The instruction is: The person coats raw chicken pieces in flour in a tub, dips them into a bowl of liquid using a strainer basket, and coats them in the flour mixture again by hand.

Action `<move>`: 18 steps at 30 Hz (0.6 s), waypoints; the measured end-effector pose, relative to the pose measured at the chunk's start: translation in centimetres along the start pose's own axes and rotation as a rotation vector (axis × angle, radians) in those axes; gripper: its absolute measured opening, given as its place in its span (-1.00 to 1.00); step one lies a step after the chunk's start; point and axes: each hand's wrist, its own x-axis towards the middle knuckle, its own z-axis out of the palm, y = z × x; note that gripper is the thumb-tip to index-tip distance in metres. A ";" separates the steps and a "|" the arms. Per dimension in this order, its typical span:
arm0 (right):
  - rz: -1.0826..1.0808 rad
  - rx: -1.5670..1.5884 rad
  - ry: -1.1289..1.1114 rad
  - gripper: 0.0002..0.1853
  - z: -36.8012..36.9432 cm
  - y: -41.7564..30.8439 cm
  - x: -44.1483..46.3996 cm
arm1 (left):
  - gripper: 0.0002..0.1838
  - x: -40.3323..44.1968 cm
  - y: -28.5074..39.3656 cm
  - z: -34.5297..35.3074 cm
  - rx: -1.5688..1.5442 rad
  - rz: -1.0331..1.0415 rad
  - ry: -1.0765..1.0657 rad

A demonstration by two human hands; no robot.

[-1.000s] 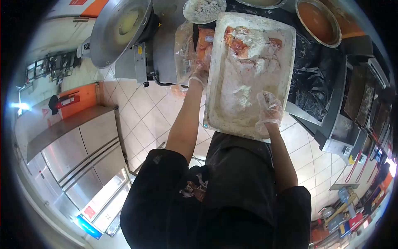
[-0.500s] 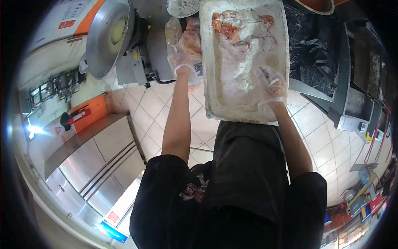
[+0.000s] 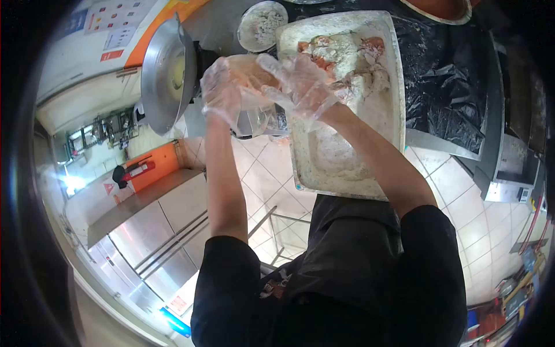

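Observation:
Both my hands wear loose, clear plastic gloves. My left hand [image 3: 221, 92] is curled round the left side of a clear plastic bag or container of pale orange raw meat [image 3: 252, 74]; which it is I cannot tell. My right hand [image 3: 304, 85] reaches over the tray's left edge with thumb and fingers apart, at the right side of that meat. Whether it touches the meat is unclear. Beside it lies a pale, worn tray [image 3: 399, 110] with white flour [image 3: 341, 153] and raw meat pieces [image 3: 373, 49], partly floured, at its far end.
A bowl of flour-like crumbs [image 3: 263, 26] stands beyond my left hand. To the left is a large metal wok [image 3: 165, 75]. Black plastic sheeting [image 3: 442, 87] covers the surface right of the tray. An orange-brown bowl [image 3: 442, 7] sits far right.
My right hand has left the flour in the tray and moved left and away from me toward my left hand. My left hand has shifted left. The view has turned slightly.

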 end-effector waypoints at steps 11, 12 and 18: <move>-0.283 0.139 0.484 -0.79 -1.8 -4.5 0.4 | -0.70 -3.7 12.6 -3.4 -0.837 -0.425 0.021; -0.274 0.061 0.495 -0.74 -2.2 -4.7 0.4 | -0.69 -3.5 13.0 -3.9 -0.821 -0.458 0.064; -0.289 -0.142 0.359 -0.78 -6.9 -5.2 2.5 | -0.62 0.3 6.3 -1.8 0.010 0.292 0.231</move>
